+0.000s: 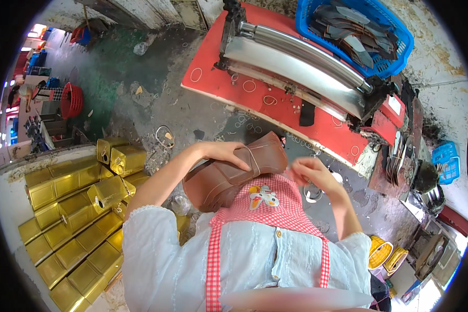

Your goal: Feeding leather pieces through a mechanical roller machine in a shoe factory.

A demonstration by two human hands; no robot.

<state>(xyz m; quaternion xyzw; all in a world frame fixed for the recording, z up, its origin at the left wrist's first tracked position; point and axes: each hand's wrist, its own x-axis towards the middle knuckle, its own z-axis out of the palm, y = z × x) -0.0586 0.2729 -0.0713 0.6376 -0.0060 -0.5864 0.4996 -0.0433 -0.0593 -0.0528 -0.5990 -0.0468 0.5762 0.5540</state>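
Left hand (229, 153) fingers grip brown leather piece (229, 174), right hand (314, 174) fingers loosely curled, empty; gold tins (78, 208) at 9 o'clock.

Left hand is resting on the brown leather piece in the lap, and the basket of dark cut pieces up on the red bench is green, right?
Not quite: the basket is blue, not green, as the head view shows. The rest stands: the left hand rests on the brown leather piece in the lap, and the basket of dark cut pieces sits at the far end of the red bench.
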